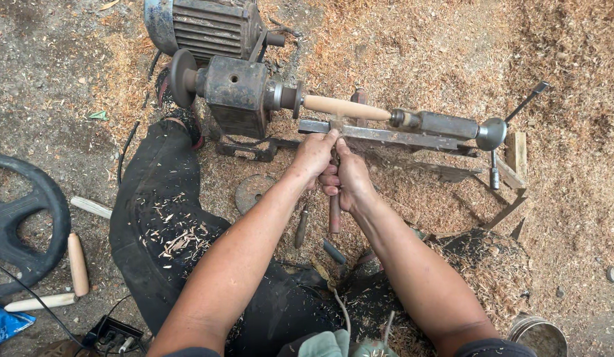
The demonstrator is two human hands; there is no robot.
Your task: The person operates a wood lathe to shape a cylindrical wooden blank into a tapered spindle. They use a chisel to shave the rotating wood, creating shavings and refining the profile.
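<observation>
The dirt ground (49, 79) carries a small wood lathe (237, 89); wood shavings (419, 39) spread behind and right of the lathe; a black tyre (19, 225) and turned wooden handles (77, 263) lie well left of it; chisels (301, 228) rest just in front; a metal tin (537, 334) sits far front-right.

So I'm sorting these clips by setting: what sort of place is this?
Most likely an informal ground-level woodturning workshop. A pale wooden spindle sits mounted in a rusty metal lathe, both hands hold a tool at its rest, and wood shavings cover the dirt floor.
</observation>
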